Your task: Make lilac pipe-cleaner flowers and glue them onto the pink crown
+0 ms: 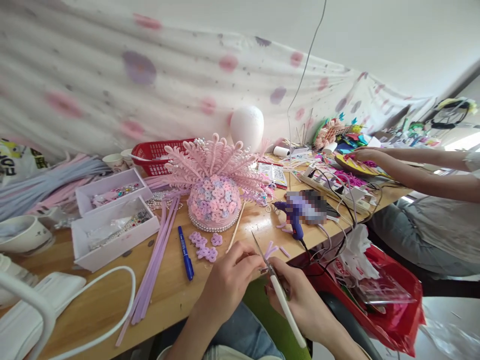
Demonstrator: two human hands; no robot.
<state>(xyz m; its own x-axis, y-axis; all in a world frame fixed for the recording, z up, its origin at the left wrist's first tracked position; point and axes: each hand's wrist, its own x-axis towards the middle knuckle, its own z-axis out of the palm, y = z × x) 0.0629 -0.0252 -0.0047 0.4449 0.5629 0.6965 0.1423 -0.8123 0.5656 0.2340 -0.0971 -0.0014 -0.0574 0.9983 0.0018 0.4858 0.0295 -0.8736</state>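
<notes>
My right hand (296, 295) is closed around white-handled scissors (282, 302), whose thin metal blade points up and left. Close beside it, the fingers of my left hand (234, 277) are pinched together near the blades; what they hold is hidden. Just beyond the scissors lie short purple pipe cleaner pieces (284, 251). Several small purple looped flowers (205, 251) rest left of my hands, beside a blue marker (185, 254). Behind them stands a dome covered in pastel flowers (213, 202), with a pearl edge and pink feather-like sprays (214, 157).
Long purple pipe cleaners (159, 270) lie left, near white boxes (116, 237) of beads and a white cable (131, 285). A purple glue gun (294, 217) and power strip (337, 187) sit right. A red bag (407, 300) stands below. Another person's arms (420, 167) work at far right.
</notes>
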